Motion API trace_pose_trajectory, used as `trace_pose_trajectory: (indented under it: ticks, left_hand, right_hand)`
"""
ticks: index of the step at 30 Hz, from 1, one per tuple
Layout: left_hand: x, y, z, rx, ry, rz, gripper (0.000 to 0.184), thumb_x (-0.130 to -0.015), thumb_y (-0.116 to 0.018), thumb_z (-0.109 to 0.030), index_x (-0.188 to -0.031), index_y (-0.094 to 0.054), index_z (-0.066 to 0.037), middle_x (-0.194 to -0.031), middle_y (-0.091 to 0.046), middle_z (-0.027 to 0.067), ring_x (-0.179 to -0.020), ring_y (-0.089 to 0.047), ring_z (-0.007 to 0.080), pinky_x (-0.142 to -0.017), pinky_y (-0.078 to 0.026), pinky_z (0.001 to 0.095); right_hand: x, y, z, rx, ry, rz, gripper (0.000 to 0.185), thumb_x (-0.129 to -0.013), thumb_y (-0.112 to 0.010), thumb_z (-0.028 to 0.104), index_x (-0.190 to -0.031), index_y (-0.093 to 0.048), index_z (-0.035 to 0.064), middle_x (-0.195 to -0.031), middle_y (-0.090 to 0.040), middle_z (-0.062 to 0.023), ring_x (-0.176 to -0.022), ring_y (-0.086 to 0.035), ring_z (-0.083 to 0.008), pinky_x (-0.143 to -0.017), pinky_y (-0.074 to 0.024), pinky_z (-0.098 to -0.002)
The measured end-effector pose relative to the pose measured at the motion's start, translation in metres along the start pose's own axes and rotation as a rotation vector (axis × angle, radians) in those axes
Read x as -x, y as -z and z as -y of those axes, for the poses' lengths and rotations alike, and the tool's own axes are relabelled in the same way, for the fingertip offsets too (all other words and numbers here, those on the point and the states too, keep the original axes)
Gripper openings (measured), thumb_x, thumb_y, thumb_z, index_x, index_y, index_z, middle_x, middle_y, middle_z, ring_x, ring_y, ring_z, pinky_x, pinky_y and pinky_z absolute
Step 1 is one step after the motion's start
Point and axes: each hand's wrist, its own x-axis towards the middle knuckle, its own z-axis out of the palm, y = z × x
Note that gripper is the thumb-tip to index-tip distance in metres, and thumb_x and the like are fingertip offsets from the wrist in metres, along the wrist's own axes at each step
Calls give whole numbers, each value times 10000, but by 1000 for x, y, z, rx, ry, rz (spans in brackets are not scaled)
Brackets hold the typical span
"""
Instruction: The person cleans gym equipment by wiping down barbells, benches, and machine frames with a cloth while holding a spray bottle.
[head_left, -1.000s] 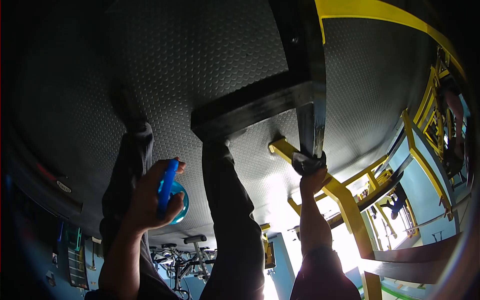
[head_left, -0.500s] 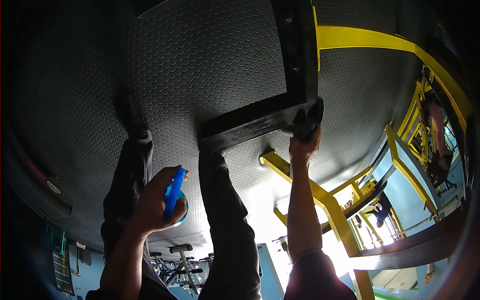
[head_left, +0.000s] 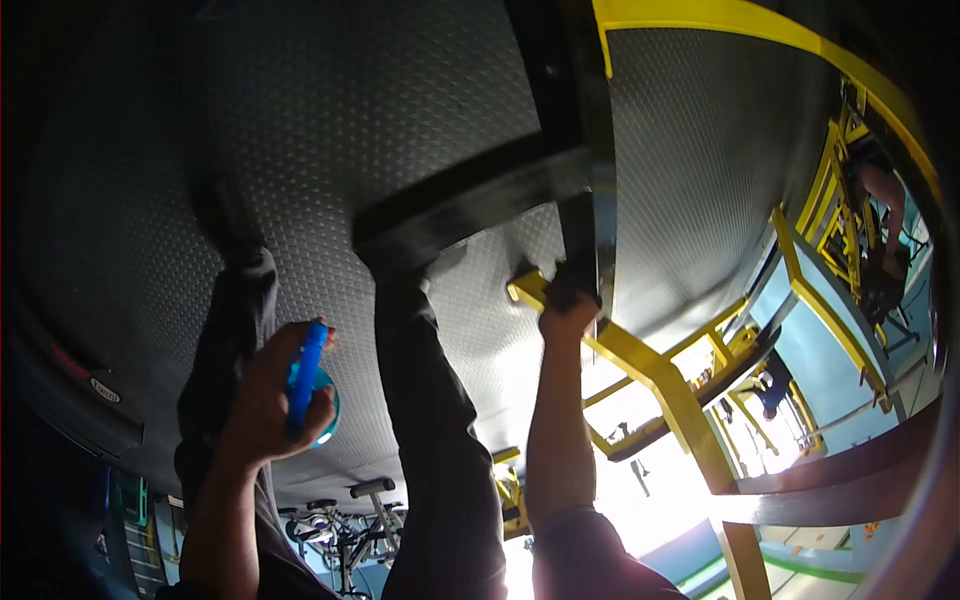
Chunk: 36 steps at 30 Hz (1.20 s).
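My left hand point(head_left: 265, 395) is closed round a blue spray bottle point(head_left: 306, 378), whose rounded, see-through blue body shows behind the fingers. It hangs in front of my left leg, away from the machine. My right hand point(head_left: 570, 312) is closed on a dark, cloth-like thing point(head_left: 574, 278), pressed against a black metal bar of the gym machine frame point(head_left: 470, 200). Shadow hides most of its fingers and the edges of the dark thing. The frame's wide crosspiece lies just beyond my right knee.
A yellow bar point(head_left: 655, 370) slants close beside my right forearm, and another yellow beam point(head_left: 720, 15) arches over the upper right. Studded black rubber matting point(head_left: 330, 130) covers the floor. Exercise bikes point(head_left: 345, 530) stand behind. A person point(head_left: 885, 200) is at the far right.
My right hand has moved from the frame's corner along the bar toward me, keeping its dark thing. My left hand and the spray bottle have shifted slightly left as the view moved.
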Motion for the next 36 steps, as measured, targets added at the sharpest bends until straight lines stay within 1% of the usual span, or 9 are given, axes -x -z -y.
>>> trace_pose_trajectory:
  ticks: [2,4,5,15,18,22,25,30,36]
  left_hand:
    - [-3,-7,-2,-30,1,32,497,-755,-607,-146,-1213,-494,13,-1143,-585,180,-1123,-574,306,-1005,-418,412]
    - [-4,-7,-5,-91,-29,36,508,-753,-617,-147,-1218,-489,15,-1137,-589,178,-1097,-589,302,-993,-428,406]
    - [-6,-7,-8,-103,-35,25,508,-753,-617,-147,-1218,-489,15,-1137,-589,178,-1097,-589,302,-993,-428,406]
    - [-2,-17,1,-157,-46,17,600,-745,-661,-147,-1284,-443,1,-1148,-564,198,-1004,-612,341,-870,-504,406]
    - [-7,-10,-8,-74,-53,21,607,-740,-667,-151,-1282,-443,6,-1147,-564,201,-1008,-610,348,-874,-503,409]
    - [-3,-1,2,-68,-45,-19,611,-733,-672,-142,-1279,-443,11,-1164,-559,213,-1013,-605,366,-881,-500,415]
    - [1,7,4,-107,-71,-48,618,-727,-680,-134,-1275,-439,19,-1170,-556,224,-1005,-599,381,-882,-495,419]
    - [-1,26,0,24,-103,-111,620,-725,-655,-138,-1289,-438,1,-1149,-568,196,-1012,-601,335,-879,-490,391]
    - [3,36,-1,73,-141,-236,618,-727,-632,-101,-1309,-437,-31,-1169,-579,169,-1029,-613,292,-897,-489,382]
  right_hand:
    - [8,-9,2,-54,-38,-264,199,-739,-564,-42,-879,-691,20,-751,-644,-61,-632,-620,-189,-592,-512,-295]
    - [1,8,-14,-1570,-529,185,116,-771,-607,24,-850,-690,15,-709,-613,-31,-532,-537,-119,-431,-401,-265]
    - [-1,11,-22,-1655,-623,182,131,-768,-602,24,-878,-673,13,-750,-606,-43,-576,-540,-132,-467,-413,-276]
    - [6,109,24,-788,-366,-484,413,-746,-556,20,-1155,-501,2,-1150,-539,-159,-1009,-569,-271,-828,-529,-381]
    - [-47,109,101,-986,314,-331,630,-792,-689,214,-1302,-408,-25,-1186,-551,-194,-1059,-594,-268,-870,-552,-367]
    - [-96,89,254,-386,237,137,680,-823,-628,191,-1411,-327,27,-1364,-443,-220,-1193,-513,-385,-1026,-426,-432]
    - [-83,52,283,-122,383,-397,675,-830,-611,197,-1434,-330,84,-1340,-483,-221,-1217,-484,-420,-1028,-403,-455]
    - [-54,131,285,140,145,278,513,-840,-579,196,-1333,-490,89,-1289,-533,-213,-1260,-439,-409,-1054,-353,-451]
    - [-92,102,361,306,986,-305,490,-739,-553,66,-1228,-578,60,-1358,-498,-149,-1312,-408,-307,-1104,-284,-456]
